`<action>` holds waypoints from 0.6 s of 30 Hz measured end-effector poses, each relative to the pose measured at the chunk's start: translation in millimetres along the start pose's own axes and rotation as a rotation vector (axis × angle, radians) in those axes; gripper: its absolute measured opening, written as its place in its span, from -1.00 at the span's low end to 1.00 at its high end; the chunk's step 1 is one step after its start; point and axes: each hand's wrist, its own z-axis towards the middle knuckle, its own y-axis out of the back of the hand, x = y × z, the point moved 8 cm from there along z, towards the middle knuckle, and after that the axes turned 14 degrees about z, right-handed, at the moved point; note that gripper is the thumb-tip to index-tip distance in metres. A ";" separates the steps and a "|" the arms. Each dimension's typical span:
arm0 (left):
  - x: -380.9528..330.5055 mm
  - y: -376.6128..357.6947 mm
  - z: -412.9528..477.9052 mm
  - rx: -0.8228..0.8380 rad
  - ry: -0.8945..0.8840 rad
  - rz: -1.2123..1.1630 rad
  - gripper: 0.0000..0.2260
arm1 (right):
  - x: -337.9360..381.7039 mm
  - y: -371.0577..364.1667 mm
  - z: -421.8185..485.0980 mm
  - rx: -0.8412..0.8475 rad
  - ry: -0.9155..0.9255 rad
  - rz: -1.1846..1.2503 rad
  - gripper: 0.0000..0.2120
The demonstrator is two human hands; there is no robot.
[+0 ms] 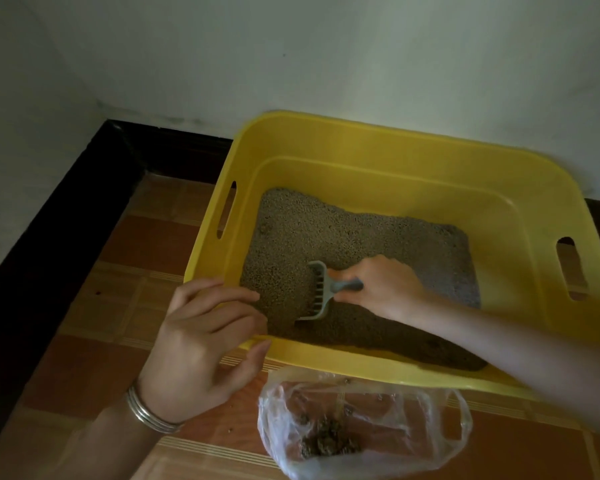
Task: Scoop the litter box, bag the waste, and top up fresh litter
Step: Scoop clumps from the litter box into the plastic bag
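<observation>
A yellow litter box (378, 143) stands on the floor against the wall, holding brownish-grey litter (326, 230). My right hand (381, 285) is inside the box, shut on the handle of a grey slotted scoop (321, 289) whose blade is pushed into a mound of litter at the box's near left. My left hand (201, 341) hovers over the box's near left corner, fingers apart, holding nothing; whether it touches the rim I cannot tell. A clear plastic bag (361, 427) lies open on the floor in front of the box with a small clump of waste (328, 441) in it.
The floor (125, 306) is orange and tan tile. A dark baseboard (49, 230) runs along the left wall and behind the box. A white wall (291, 46) rises right behind the box. Handle slots are cut in the box's left and right walls.
</observation>
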 end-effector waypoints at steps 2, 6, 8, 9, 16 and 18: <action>-0.1 0.1 -0.1 -0.005 0.008 -0.016 -0.81 | 5.4 -6.0 10.1 -0.027 0.013 0.079 -0.70; -0.2 0.5 -0.7 0.002 -0.002 -0.059 -0.82 | 1.0 -21.8 10.8 -0.113 0.003 0.220 -0.64; 0.6 0.8 -0.5 0.012 -0.006 -0.061 -0.83 | -0.1 -22.3 10.9 -0.139 0.052 0.243 -0.64; 0.7 0.8 -0.1 0.017 -0.006 -0.063 -0.83 | -1.6 -21.2 11.7 -0.151 0.082 0.247 -0.63; 0.6 1.8 1.0 0.010 0.022 -0.057 -0.83 | -7.8 -2.9 1.5 -0.244 0.200 0.457 -0.58; 1.2 2.3 0.3 0.008 0.023 -0.049 -0.83 | -9.2 9.0 -4.4 -0.274 0.223 0.478 -0.58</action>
